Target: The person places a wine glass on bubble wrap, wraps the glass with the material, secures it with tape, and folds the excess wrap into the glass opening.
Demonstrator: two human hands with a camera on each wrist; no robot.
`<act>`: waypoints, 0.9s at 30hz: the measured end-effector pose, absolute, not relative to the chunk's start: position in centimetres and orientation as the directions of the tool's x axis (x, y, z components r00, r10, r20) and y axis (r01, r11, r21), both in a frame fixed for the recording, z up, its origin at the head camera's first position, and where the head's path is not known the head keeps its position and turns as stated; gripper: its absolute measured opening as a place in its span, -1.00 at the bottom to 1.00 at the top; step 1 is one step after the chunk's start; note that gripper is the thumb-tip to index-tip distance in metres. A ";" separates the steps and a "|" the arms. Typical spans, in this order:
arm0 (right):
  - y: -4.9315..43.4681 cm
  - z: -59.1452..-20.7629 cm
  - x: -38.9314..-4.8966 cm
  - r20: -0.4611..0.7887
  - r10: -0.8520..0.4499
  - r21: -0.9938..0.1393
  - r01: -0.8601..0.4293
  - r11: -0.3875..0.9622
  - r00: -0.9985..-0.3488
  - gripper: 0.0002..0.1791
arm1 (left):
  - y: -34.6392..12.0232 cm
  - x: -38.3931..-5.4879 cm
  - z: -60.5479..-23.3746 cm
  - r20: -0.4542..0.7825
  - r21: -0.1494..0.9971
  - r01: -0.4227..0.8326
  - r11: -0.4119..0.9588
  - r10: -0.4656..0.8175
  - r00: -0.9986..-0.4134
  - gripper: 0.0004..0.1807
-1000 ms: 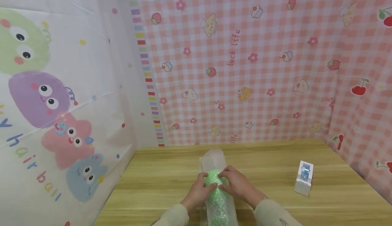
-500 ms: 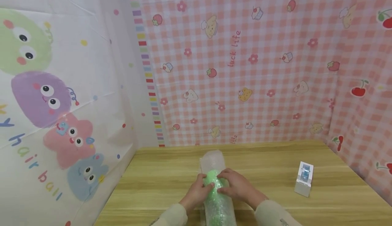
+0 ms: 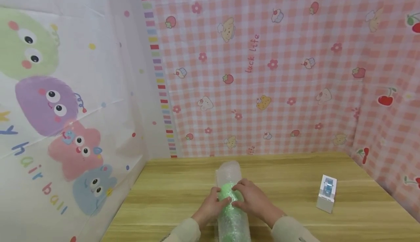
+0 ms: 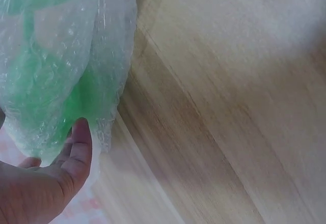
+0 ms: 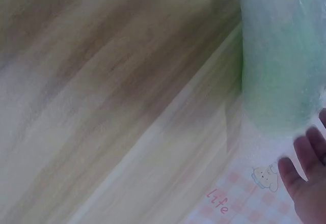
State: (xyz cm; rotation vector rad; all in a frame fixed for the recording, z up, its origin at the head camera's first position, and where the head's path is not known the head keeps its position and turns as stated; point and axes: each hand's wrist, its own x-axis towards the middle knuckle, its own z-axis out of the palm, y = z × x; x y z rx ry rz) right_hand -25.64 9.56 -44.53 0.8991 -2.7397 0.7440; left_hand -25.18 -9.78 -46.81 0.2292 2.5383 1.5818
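A long bundle of bubble wrap [image 3: 233, 220] lies on the wooden table, pointing away from me. Through the clear plastic shows a green object [image 4: 35, 81] with wide parts and a narrow neck; its kind cannot be made out. My left hand [image 3: 211, 205] holds the bundle's left side, thumb on top and fingers curled at the edge. On the other side my right hand [image 3: 256, 200] grips it with bent fingers and thumb. Beyond the green part, the far end of the wrap lies flat. In the right wrist view, only the fingers [image 5: 305, 158] show beside the bundle.
A small white box with a blue piece on top [image 3: 327, 193] stands at the right of the wooden table [image 3: 170, 183]. Behind the table hangs a pink checked cloth [image 3: 249, 89]. A white cartoon-printed cloth [image 3: 108, 132] closes off the left side.
The near end of the bundle has shifted slightly left, and less loose wrap shows along its left edge. Both hands keep their hold in nearly the same place. The camera view has moved slightly.
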 end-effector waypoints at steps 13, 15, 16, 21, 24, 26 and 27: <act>9.7 -44.9 -25.5 0.278 -0.516 -0.475 -0.582 0.660 -0.811 -0.62 | -9.6 -24.9 -46.8 -0.004 0.872 0.078 0.483 0.167 -0.986 -0.33; 9.2 -44.9 -25.4 0.297 -0.503 -0.451 -0.583 0.676 -0.812 -0.60 | -9.8 -25.1 -46.8 -0.007 0.881 0.075 0.468 0.169 -0.986 -0.36; 9.0 -44.9 -25.4 0.307 -0.495 -0.436 -0.582 0.686 -0.813 -0.60 | -9.9 -25.1 -46.8 -0.009 0.887 0.071 0.457 0.171 -0.985 -0.38; 8.2 -45.0 -25.3 0.319 -0.482 -0.422 -0.578 0.699 -0.816 -0.61 | -10.5 -25.0 -46.9 -0.041 0.913 0.031 0.408 0.167 -0.985 -0.42; 8.2 -45.0 -25.3 0.313 -0.491 -0.438 -0.582 0.685 -0.813 -0.62 | -10.6 -24.9 -46.9 -0.057 0.916 0.017 0.401 0.171 -0.984 -0.42; 8.3 -44.9 -25.4 0.319 -0.511 -0.433 -0.602 0.670 -0.798 -0.63 | -10.7 -24.9 -46.9 -0.057 0.917 0.018 0.399 0.176 -0.983 -0.41; 8.4 -44.9 -25.5 0.323 -0.521 -0.433 -0.613 0.661 -0.790 -0.63 | -10.7 -24.9 -46.9 -0.062 0.917 0.015 0.399 0.178 -0.982 -0.40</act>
